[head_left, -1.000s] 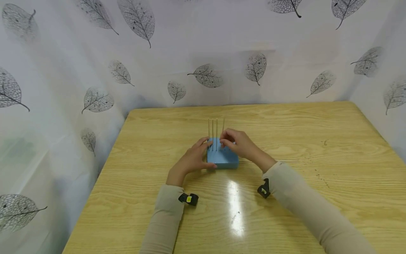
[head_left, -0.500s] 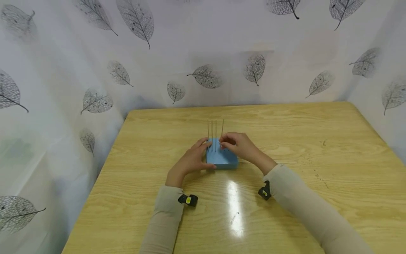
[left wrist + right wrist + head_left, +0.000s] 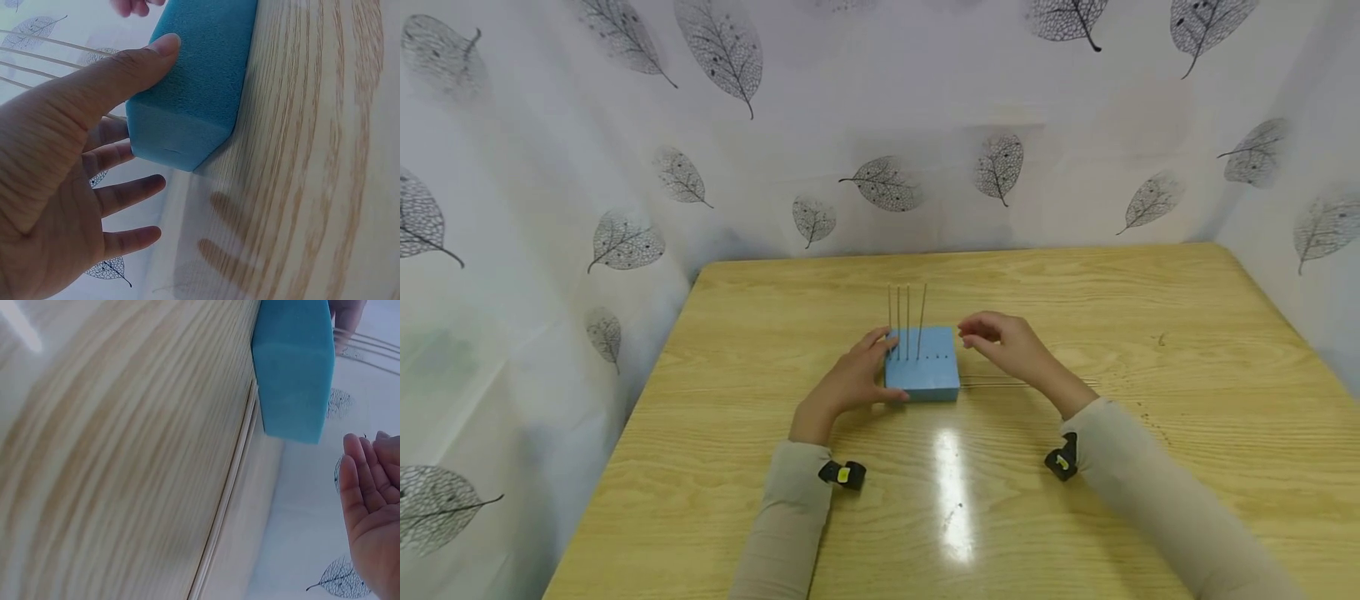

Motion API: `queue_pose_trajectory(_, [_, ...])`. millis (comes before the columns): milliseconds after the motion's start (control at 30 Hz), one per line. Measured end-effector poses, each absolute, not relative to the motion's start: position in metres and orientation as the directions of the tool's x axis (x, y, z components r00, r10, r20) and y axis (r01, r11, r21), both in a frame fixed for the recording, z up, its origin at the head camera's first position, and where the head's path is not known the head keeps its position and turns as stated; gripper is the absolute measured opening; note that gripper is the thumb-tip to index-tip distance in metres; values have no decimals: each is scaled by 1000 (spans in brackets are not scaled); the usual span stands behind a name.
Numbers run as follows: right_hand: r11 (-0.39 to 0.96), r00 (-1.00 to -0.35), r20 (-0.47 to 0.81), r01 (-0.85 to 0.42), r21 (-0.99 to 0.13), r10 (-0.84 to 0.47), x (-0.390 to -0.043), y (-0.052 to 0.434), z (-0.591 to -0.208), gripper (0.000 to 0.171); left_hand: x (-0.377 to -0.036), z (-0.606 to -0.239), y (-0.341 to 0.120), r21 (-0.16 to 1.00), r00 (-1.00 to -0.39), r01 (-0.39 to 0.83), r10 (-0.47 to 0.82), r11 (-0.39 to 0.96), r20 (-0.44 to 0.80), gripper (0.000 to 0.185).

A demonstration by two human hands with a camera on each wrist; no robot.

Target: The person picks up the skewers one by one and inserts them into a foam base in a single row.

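Observation:
A light blue foam block [image 3: 934, 379] lies on the wooden table. Several thin wooden sticks [image 3: 907, 321] stand in a row along its left half, the rightmost leaning slightly to the right. Three small holes [image 3: 937, 357] continue that row. My left hand [image 3: 848, 379] holds the block's left end, thumb on the front face and fingers toward the back; in the left wrist view two fingers are spread away from the foam [image 3: 194, 75]. To the right of the block, my right hand [image 3: 1011, 346] hovers with loosely bent fingers and nothing in them.
More thin sticks [image 3: 992, 386] lie flat on the table [image 3: 880, 533], reaching from the block's right side to under the right forearm. In the right wrist view these loose sticks [image 3: 225, 506] run beside the block's end. A leaf-patterned curtain [image 3: 925, 100] hangs behind and at the sides.
My right hand has let go of the rightmost standing stick and moved right, off the block. That stick now stands by itself in the foam. The left hand keeps its place.

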State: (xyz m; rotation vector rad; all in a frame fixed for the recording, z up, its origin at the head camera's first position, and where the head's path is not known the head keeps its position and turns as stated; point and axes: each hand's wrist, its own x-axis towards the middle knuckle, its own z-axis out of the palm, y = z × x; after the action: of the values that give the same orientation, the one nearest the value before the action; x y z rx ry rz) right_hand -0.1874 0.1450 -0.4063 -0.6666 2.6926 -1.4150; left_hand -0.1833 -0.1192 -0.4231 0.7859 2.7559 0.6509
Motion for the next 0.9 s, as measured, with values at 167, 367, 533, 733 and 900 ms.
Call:
queue_pose_trajectory(167, [510, -921, 157, -333, -793, -357, -185, 161, -407, 23, -183, -424, -118, 460, -837, 454, 543, 763, -75, 93])
queue_pose_trajectory(367, [509, -928, 152, -318, -799, -341, -184, 174, -405, 24, -183, -424, -118, 467, -839, 450, 540, 761, -71, 92])
queue_pose_trajectory(533, [518, -932, 150, -311, -797, -329, -182, 183, -406, 25, -182, -424, -118, 467, -838, 451, 541, 761, -72, 92])
queue_pose_trajectory(733, [546, -941, 116, -282, -789, -318, -178, 194, -408, 26, -182, -423, -117, 470, -841, 444, 535, 763, -75, 92])
queue_pose_trajectory(900, [544, -945, 57, -234, -806, -323, -176, 203, -412, 28, -182, -422, -117, 474, -842, 439, 533, 763, -77, 92])
